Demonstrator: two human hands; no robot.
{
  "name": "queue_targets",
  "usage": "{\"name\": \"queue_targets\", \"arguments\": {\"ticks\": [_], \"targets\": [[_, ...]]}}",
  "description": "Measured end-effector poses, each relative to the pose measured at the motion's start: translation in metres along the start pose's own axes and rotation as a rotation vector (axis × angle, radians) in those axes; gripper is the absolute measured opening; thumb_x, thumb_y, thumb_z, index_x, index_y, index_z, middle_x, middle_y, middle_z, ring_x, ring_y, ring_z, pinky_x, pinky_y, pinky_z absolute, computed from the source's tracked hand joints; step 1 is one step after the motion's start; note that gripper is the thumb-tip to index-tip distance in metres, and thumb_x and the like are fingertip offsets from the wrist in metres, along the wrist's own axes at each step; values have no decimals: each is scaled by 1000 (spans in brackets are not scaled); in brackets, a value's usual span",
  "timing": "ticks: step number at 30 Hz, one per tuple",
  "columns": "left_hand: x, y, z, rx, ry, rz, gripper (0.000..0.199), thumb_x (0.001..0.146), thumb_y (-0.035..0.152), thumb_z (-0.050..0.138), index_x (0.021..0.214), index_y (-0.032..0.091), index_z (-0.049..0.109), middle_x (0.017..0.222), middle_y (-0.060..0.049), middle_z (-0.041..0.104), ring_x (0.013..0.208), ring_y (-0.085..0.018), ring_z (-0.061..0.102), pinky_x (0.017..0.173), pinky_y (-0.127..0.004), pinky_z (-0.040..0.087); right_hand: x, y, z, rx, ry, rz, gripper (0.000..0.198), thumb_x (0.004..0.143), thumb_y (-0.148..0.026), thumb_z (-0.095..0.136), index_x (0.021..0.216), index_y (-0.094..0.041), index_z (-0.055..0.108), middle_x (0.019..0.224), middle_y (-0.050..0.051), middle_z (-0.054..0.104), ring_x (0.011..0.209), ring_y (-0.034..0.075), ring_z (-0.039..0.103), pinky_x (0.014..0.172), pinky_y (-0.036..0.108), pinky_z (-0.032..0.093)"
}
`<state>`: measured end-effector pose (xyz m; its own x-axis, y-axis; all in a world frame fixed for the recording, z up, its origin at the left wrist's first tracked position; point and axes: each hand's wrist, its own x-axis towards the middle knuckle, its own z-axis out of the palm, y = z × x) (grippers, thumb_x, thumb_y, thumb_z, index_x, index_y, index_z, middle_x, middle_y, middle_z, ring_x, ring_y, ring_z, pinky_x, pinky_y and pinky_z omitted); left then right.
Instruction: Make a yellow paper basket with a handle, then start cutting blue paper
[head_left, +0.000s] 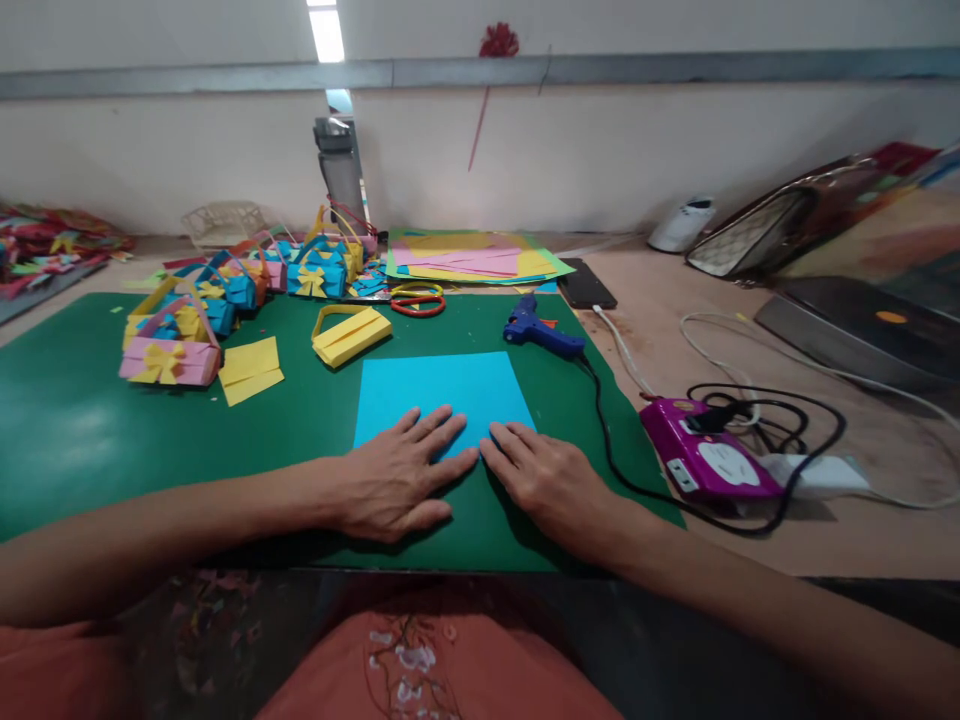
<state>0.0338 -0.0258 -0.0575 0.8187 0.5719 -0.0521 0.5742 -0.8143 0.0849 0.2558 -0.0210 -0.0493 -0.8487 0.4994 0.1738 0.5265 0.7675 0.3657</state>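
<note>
A sheet of light blue paper (442, 380) lies flat on the green mat (315, 420) right in front of me. My left hand (409, 470) rests palm down across its near left part, fingers spread. On the near right part sits my right hand (551, 480), its fingers close together and slightly bent, the fingertips touching the sheet close to the left fingertips. Both hands cover the sheet's near edge, so I cannot tell whether it is folded there. Beyond it lie a folded yellow paper piece with a handle (351, 335) and a creased yellow paper (252, 371).
Several small paper handbags (171, 360) with bows stand at the left. A blue glue gun (541, 328) lies right of the sheet, its cord running to a purple power strip (705, 455). Scissors (418, 303), stacked coloured paper (480, 260) and a phone (587, 284) are farther back.
</note>
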Motion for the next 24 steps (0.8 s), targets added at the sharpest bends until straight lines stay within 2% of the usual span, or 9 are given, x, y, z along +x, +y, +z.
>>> {"name": "queue_targets", "arguments": {"ticks": [4, 10, 16, 24], "targets": [[5, 9, 4, -39, 30, 48, 75, 85, 60, 34, 141, 13, 21, 147, -25, 18, 135, -44, 13, 101, -62, 24, -10, 1, 1, -1, 74, -30, 30, 79, -8, 45, 103, -7, 63, 107, 18, 65, 93, 27, 62, 71, 35, 52], [0, -1, 5, -41, 91, 60, 71, 83, 63, 34, 136, 15, 34, 144, -24, 26, 132, -45, 21, 98, -63, 29, -21, 13, 1, -3, 85, -117, 33, 78, -10, 45, 107, -7, 62, 107, 18, 65, 91, 29, 61, 73, 41, 48], [-34, -21, 7, 32, 111, 33, 60, 85, 56, 41, 133, 21, 38, 143, -19, 31, 132, -43, 22, 96, -61, 35, -32, 26, -2, -36, 64, -142, 34, 78, -7, 41, 105, -7, 61, 102, 15, 67, 89, 27, 60, 76, 43, 42], [-78, -34, 6, 154, 168, -5, 48, 85, 49, 47, 126, 22, 47, 138, -13, 43, 135, -38, 19, 101, -61, 28, -48, 37, -2, -128, 93, -137, 35, 79, -1, 35, 100, -7, 63, 98, 15, 67, 90, 28, 59, 76, 41, 41]]}}
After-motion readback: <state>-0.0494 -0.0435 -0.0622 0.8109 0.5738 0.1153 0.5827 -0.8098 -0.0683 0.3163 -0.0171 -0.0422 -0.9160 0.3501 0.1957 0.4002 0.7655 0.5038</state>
